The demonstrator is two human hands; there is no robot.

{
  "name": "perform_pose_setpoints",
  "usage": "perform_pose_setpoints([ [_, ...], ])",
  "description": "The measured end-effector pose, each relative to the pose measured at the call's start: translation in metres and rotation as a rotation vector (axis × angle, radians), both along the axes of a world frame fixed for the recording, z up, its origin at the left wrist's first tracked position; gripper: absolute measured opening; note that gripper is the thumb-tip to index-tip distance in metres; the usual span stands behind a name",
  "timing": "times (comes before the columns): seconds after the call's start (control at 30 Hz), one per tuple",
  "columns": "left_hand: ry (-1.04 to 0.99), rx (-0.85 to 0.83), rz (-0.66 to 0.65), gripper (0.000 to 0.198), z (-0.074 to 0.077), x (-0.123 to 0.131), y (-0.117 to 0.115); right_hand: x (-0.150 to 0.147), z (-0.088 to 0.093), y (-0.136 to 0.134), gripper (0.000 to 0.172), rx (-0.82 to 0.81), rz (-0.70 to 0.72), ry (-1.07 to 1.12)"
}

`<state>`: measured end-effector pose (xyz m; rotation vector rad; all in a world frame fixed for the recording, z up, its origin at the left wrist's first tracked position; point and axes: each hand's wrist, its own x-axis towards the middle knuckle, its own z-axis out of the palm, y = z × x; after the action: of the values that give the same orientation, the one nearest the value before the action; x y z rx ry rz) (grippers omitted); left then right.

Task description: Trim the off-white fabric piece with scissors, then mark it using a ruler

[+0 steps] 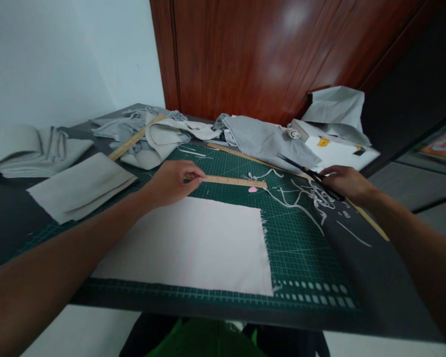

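My left hand [178,181] pinches the left end of a short wooden ruler [236,181], which lies just beyond the cloth. A piece of white fabric [208,248] with a frayed right edge and faint pink lines is spread flat on the green cutting mat [305,263]. On the right, my right hand [344,183] is closed around the handles of black scissors [301,167], their blades pointing to the left. A small pink piece of chalk [252,190] sits by the ruler's right end. Loose white fabric strips [295,204] lie between the ruler and the scissors.
Folded cloth [83,186] and more stacked fabric [40,151] lie on the left. Grey and cream scraps [141,134] with a wooden ruler [134,139] are at the back. A long wooden stick [369,220] runs along the right. A white box [330,146] stands back right.
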<state>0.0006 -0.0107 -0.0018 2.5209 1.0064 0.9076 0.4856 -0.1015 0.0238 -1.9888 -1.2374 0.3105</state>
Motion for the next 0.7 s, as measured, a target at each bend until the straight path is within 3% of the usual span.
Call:
perform_pose_setpoints([
  [0.07,0.003,-0.015,0.030,0.032,0.004,-0.001,-0.001,-0.013,0.005,-0.018,0.029,-0.063,-0.023,0.182],
  [0.2,0.006,-0.078,0.112,0.034,0.011,-0.007,0.000,-0.046,0.014,-0.058,0.004,0.048,0.061,0.481],
  [0.4,0.065,-0.168,0.104,0.041,0.012,-0.024,0.005,-0.094,0.014,-0.119,0.044,0.202,0.088,0.772],
  [0.57,0.181,-0.215,0.005,0.044,0.008,-0.030,0.009,-0.127,0.004,-0.148,0.061,0.349,0.020,0.964],
  [0.7,0.282,-0.178,-0.060,0.045,0.008,-0.030,0.005,-0.138,-0.012,-0.148,0.050,0.386,0.189,0.964],
])
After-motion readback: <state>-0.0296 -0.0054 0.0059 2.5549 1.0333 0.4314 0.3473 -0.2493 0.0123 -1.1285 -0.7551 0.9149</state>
